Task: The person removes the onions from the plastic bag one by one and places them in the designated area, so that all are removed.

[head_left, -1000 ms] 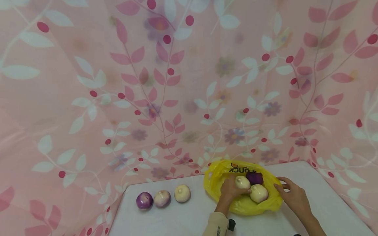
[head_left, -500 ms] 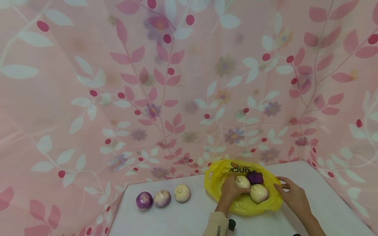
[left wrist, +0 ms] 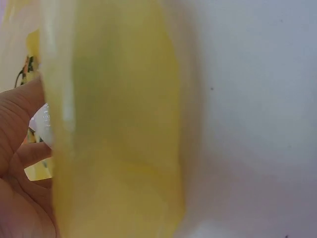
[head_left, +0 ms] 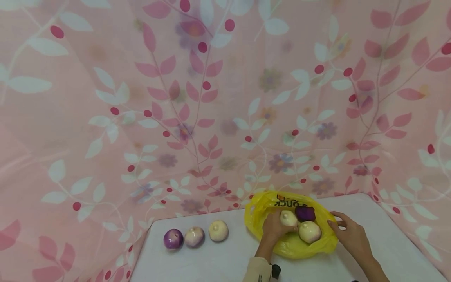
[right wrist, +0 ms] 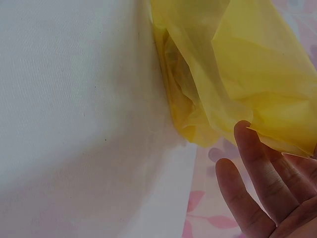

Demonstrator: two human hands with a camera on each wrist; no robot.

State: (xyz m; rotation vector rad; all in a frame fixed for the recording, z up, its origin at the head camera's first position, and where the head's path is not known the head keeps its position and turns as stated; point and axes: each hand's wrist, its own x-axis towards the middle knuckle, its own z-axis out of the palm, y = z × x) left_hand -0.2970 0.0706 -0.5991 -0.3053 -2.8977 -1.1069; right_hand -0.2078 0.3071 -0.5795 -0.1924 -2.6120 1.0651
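Backdrop: pink printed cloth [head_left: 232, 105] fills most of the head view, standing behind the table [head_left: 211, 262] and showing past both its sides. Print is white leaves [head_left: 29, 84], pink leaves [head_left: 214, 68], dark-pink dots [head_left: 206, 85] and blurry purplish flowers [head_left: 280, 162], on thin branching stems. Cloth isn't flat: shallow creases low in the middle, soft folds at left. Table is white, back edge close to the cloth, slightly slanted in frame, both far corners visible. Wrist views show small dark specks on the white surface. Light is soft, rather dim; shadows on the table are blurred.
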